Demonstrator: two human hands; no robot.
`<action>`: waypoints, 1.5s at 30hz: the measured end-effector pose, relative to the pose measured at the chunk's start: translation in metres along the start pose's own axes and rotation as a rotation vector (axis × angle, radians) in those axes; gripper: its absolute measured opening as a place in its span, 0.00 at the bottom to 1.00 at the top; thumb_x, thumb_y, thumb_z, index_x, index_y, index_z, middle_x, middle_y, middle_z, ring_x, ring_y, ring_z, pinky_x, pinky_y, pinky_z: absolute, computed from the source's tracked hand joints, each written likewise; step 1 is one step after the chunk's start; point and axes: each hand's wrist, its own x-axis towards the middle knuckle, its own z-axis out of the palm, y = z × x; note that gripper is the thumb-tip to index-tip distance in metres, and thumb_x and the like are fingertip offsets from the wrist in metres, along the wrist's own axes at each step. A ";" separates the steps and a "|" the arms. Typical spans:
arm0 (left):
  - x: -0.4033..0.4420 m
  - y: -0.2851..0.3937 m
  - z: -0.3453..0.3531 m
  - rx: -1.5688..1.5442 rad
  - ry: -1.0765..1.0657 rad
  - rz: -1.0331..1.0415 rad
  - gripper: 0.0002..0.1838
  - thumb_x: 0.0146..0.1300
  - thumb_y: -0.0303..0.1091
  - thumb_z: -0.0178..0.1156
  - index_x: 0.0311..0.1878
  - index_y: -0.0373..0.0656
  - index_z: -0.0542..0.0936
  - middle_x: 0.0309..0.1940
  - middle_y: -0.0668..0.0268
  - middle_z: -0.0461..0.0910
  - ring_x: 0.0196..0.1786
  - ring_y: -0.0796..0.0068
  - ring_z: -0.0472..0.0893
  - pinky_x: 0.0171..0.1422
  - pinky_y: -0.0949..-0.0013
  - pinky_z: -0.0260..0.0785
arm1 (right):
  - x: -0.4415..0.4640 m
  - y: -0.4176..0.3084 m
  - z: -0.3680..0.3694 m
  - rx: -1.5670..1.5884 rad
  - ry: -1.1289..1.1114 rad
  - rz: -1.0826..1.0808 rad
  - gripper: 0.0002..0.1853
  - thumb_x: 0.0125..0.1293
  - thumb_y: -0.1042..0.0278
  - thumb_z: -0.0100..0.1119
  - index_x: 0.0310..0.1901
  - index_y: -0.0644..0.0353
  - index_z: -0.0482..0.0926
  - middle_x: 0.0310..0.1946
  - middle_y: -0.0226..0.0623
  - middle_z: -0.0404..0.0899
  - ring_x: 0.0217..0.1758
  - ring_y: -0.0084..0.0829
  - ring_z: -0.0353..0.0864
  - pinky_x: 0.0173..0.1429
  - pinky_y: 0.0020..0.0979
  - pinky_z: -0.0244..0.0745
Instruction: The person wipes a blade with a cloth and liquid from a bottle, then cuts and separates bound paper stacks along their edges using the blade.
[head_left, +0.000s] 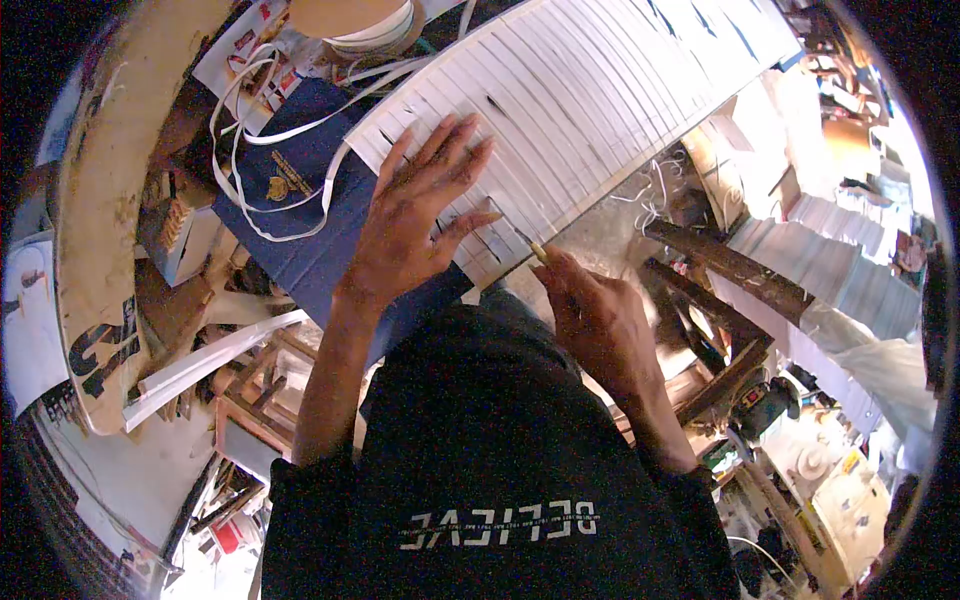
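My left hand [425, 205] lies with spread fingers on a long white stack [560, 110], marked by many narrow crosswise lines like a row of spines or paper strips. My right hand [597, 300] is closed at the stack's near edge, pinching a thin pointed tool [538, 250] whose tip reaches onto the white surface; its exact kind is unclear. Beneath and left of the stack is a dark blue cover [330, 245] with a gold emblem. A loose white ribbon [238, 170] loops over the cover.
A roll of white ribbon [365, 25] sits at the top. On the left stands a worn wooden board [105, 210]. Several paper stacks [830, 260] rest by a dark wooden beam [730, 265] at right. White string [655, 190] hangs beyond the stack's edge.
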 end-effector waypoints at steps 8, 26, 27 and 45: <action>0.001 0.001 -0.001 0.015 -0.008 0.015 0.35 0.69 0.50 0.62 0.76 0.48 0.69 0.79 0.60 0.63 0.83 0.64 0.57 0.86 0.52 0.38 | 0.005 -0.023 -0.016 -0.276 -0.148 0.103 0.18 0.73 0.67 0.52 0.63 0.54 0.69 0.29 0.50 0.85 0.30 0.55 0.86 0.32 0.54 0.79; -0.006 0.000 -0.007 -0.007 0.015 0.034 0.37 0.66 0.51 0.64 0.75 0.47 0.70 0.78 0.60 0.63 0.82 0.64 0.58 0.86 0.52 0.41 | -0.037 -0.016 -0.023 -0.205 0.046 0.171 0.17 0.72 0.63 0.58 0.59 0.55 0.77 0.34 0.49 0.86 0.33 0.50 0.88 0.35 0.45 0.83; -0.006 -0.002 -0.007 -0.043 0.016 0.044 0.37 0.66 0.51 0.65 0.75 0.46 0.70 0.78 0.60 0.64 0.82 0.63 0.58 0.86 0.52 0.40 | -0.032 -0.012 -0.012 -0.085 0.218 0.057 0.20 0.72 0.64 0.57 0.63 0.54 0.76 0.38 0.49 0.87 0.34 0.50 0.89 0.36 0.45 0.84; -0.009 -0.011 -0.006 -0.110 -0.004 0.052 0.34 0.66 0.44 0.65 0.75 0.47 0.71 0.78 0.61 0.65 0.82 0.66 0.59 0.85 0.52 0.40 | -0.003 -0.008 0.025 -0.075 0.093 -0.058 0.27 0.72 0.67 0.57 0.71 0.47 0.66 0.41 0.47 0.87 0.33 0.52 0.87 0.33 0.47 0.83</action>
